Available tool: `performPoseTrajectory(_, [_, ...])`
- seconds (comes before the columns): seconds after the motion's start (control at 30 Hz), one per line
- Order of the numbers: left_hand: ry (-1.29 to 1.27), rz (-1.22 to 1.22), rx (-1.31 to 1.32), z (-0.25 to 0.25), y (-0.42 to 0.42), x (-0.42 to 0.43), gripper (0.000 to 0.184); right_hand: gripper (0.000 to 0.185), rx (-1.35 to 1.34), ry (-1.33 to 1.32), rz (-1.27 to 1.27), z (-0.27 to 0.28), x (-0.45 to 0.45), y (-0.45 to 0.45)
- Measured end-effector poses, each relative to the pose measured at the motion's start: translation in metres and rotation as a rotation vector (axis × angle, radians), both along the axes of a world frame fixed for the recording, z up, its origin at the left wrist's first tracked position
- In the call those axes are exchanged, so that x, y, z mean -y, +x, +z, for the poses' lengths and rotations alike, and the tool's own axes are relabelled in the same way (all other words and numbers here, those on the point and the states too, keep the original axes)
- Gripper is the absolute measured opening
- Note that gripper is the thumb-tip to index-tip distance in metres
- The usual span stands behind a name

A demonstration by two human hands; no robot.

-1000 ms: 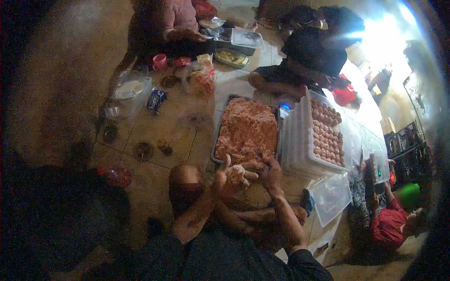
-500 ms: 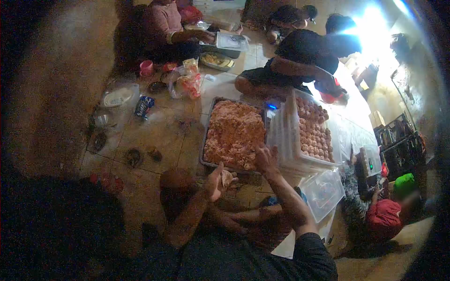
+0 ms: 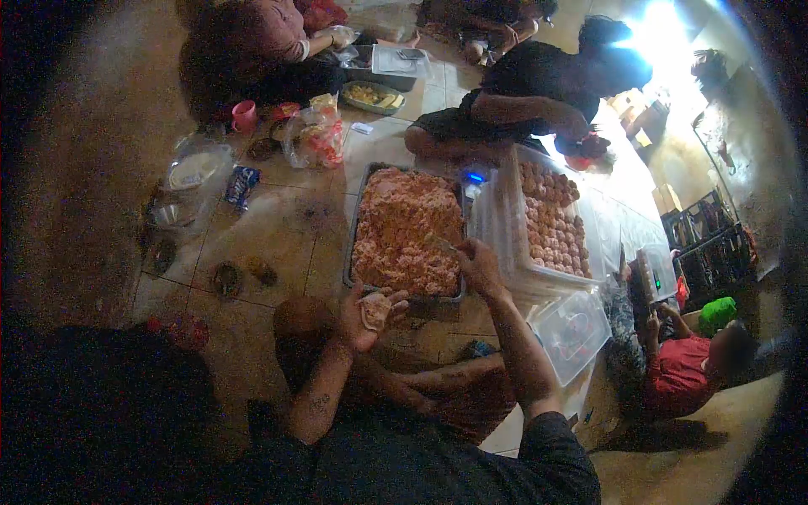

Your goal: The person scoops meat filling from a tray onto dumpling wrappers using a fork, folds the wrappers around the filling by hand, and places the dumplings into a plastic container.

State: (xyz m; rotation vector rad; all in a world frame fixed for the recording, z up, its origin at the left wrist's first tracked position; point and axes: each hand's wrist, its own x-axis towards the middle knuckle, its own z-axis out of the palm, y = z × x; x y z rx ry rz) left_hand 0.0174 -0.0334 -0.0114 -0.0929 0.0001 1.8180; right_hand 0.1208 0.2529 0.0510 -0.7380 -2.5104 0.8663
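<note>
On the upturned palm of my left hand [image 3: 360, 324] rests a pale dumpling wrapper [image 3: 375, 311], with the fingers stretched beside it. My right hand [image 3: 481, 268] is closed at the right edge of a deep tray [image 3: 348, 252] heaped with pinkish minced filling [image 3: 404, 227]. From its fingertips a thin pale tool [image 3: 449, 247] reaches over the filling; its exact kind is hard to make out. Beside the tray, a stack of clear plastic boxes [image 3: 497, 227] carries rows of round filled dumplings [image 3: 555, 227] in the top one.
A clear lid [image 3: 572, 337] lies right of my right arm. Left on the tiles are a blue packet [image 3: 241, 187], a plastic bag [image 3: 316, 139] and a pink mug [image 3: 244, 116]. Other people sit ahead; a person in a red shirt [image 3: 677, 379] is at the right.
My left hand has moved slightly left and turned its palm up, showing the wrapper. The right hand has drawn back a little from the filling. The whole view has shifted slightly.
</note>
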Motion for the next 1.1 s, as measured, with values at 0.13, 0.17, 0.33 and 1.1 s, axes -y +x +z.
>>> performPoseTrajectory(0.13, [-0.150, 0.031, 0.011, -0.001, 0.002, -0.006, 0.079, 0.031, 0.043, 0.590, -0.074, -0.096, -0.044, -0.014])
performPoseTrajectory(0.17, [-0.154, 0.003, -0.018, 0.003, 0.002, -0.004, 0.077, 0.033, 0.012, 0.704, -0.058, -0.105, -0.046, -0.020])
performPoseTrajectory(0.33, [-0.160, 0.007, -0.092, -0.015, 0.003, -0.011, 0.069, 0.029, -0.047, 0.734, 0.145, -0.110, -0.031, -0.041])
performPoseTrajectory(1.1, [0.518, 0.152, 0.173, 0.020, 0.003, -0.041, 0.081, 0.025, -0.118, 0.127, 0.362, -0.010, 0.124, 0.072])
